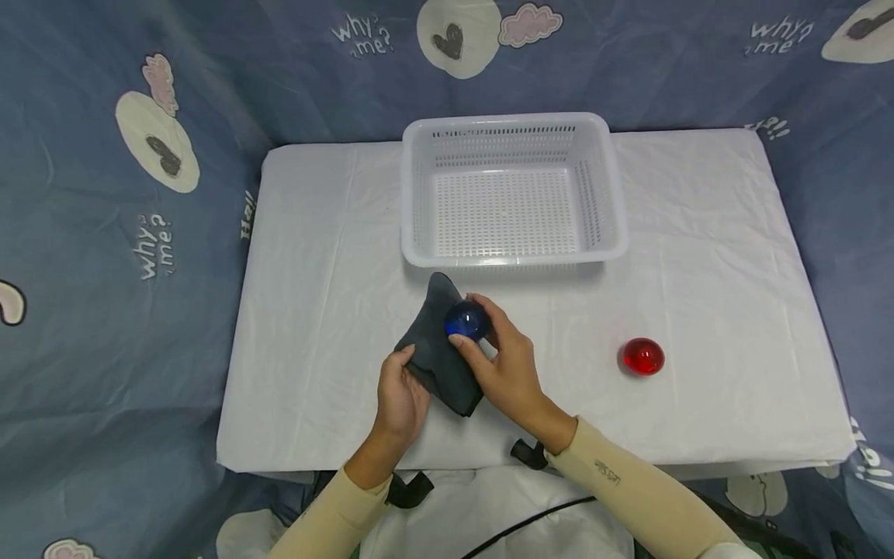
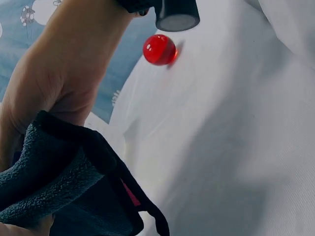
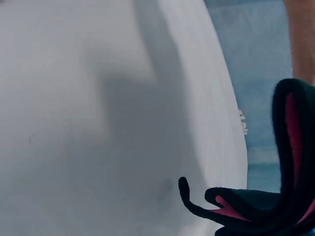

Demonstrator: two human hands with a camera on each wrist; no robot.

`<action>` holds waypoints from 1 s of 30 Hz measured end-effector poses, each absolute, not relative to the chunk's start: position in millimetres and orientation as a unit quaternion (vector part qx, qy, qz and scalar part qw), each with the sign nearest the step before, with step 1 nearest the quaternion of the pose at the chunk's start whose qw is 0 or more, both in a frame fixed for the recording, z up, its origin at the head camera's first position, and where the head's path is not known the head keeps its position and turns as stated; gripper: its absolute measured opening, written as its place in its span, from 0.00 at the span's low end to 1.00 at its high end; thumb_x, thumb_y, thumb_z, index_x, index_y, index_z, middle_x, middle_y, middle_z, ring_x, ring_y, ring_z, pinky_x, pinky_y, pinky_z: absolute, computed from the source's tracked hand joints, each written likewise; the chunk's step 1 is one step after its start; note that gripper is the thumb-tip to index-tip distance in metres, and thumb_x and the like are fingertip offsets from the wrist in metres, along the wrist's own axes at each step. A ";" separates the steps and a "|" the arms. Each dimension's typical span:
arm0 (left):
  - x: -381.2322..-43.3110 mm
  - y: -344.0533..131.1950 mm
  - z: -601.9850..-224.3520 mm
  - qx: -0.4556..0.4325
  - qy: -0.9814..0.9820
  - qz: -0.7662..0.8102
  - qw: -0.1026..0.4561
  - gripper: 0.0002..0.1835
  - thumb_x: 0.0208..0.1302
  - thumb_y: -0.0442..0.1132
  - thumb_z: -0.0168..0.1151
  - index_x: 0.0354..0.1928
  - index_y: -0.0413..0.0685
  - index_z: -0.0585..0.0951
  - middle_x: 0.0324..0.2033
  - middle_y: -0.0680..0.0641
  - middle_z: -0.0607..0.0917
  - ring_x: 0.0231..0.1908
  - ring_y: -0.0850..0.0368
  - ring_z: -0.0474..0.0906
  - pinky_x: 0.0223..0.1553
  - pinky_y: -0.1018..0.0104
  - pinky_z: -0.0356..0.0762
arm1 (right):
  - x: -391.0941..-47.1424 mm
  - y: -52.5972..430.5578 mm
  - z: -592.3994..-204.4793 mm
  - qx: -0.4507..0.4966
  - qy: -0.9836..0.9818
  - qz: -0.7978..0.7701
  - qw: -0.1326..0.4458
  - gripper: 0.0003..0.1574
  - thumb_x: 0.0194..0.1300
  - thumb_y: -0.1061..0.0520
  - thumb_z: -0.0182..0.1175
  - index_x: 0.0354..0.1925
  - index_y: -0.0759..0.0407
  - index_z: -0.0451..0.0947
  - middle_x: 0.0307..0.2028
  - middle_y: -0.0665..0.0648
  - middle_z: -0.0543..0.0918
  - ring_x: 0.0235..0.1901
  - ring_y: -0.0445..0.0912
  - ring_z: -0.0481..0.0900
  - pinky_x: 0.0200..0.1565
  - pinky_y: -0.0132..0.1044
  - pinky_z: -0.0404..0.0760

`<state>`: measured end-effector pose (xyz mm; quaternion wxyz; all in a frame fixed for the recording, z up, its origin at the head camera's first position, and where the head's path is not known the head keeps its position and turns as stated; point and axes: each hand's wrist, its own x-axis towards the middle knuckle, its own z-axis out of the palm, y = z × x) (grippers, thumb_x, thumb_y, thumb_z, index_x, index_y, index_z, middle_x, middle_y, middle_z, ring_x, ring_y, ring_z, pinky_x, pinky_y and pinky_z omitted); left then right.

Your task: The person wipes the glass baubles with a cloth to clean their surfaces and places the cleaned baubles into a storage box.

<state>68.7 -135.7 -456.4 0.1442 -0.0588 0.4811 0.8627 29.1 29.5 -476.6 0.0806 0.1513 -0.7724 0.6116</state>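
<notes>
In the head view my left hand (image 1: 403,397) grips the lower left edge of a dark grey cloth (image 1: 438,359), thumb on top. My right hand (image 1: 515,371) holds a shiny blue ball (image 1: 466,320) between thumb and fingers, against the cloth's upper right side. The left wrist view shows the folded cloth (image 2: 74,187) up close, fuzzy with dark edging and a bit of pink. Pink also lines the cloth folds (image 3: 241,209) in the right wrist view, where most of the right hand is out of frame. A clear red ball (image 1: 643,356) lies on the table, right of both hands.
A white perforated plastic basket (image 1: 513,258) stands at the back of the white-covered table (image 1: 314,310), beyond the hands. Blue patterned fabric (image 1: 105,349) surrounds the table on its sides and back. A black cable (image 1: 524,526) runs across the person's lap.
</notes>
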 end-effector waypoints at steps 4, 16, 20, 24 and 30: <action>68.6 -135.2 -455.3 -0.061 0.472 0.868 0.141 0.35 0.79 0.45 0.22 0.82 0.36 0.41 0.81 0.40 0.48 0.80 0.49 0.44 0.73 0.66 0.59 | 29.0 27.9 -474.2 0.152 -0.774 0.607 0.091 0.41 0.65 0.66 0.72 0.72 0.68 0.67 0.66 0.65 0.77 0.62 0.56 0.80 0.59 0.46 0.81; 69.5 -135.5 -457.3 -0.064 0.444 0.883 0.138 0.34 0.80 0.45 0.19 0.82 0.36 0.43 0.80 0.39 0.51 0.76 0.54 0.56 0.71 0.65 0.63 | 24.2 26.4 -475.2 0.152 -0.778 0.598 0.116 0.44 0.59 0.70 0.75 0.70 0.71 0.67 0.64 0.69 0.77 0.63 0.58 0.79 0.61 0.46 0.79; 70.3 -134.7 -458.1 -0.073 0.444 0.883 0.138 0.34 0.80 0.45 0.19 0.82 0.36 0.44 0.80 0.39 0.51 0.77 0.53 0.55 0.72 0.65 0.62 | 22.7 29.6 -476.9 0.138 -0.779 0.601 0.112 0.42 0.63 0.65 0.74 0.71 0.66 0.68 0.65 0.66 0.78 0.64 0.54 0.79 0.61 0.44 0.79; 71.7 -134.0 -458.5 -0.076 0.446 0.880 0.143 0.34 0.80 0.44 0.18 0.82 0.36 0.43 0.81 0.40 0.50 0.79 0.53 0.51 0.73 0.65 0.60 | 20.1 32.9 -479.9 0.115 -0.778 0.609 0.106 0.39 0.67 0.62 0.73 0.71 0.64 0.69 0.65 0.63 0.79 0.64 0.52 0.79 0.60 0.45 0.80; 72.8 -135.1 -458.8 -0.074 0.445 0.880 0.145 0.35 0.79 0.44 0.19 0.82 0.34 0.45 0.81 0.40 0.51 0.78 0.56 0.54 0.73 0.65 0.60 | 15.8 38.4 -480.4 0.069 -0.750 0.655 0.063 0.36 0.70 0.62 0.70 0.70 0.67 0.69 0.66 0.64 0.78 0.64 0.54 0.79 0.60 0.43 0.79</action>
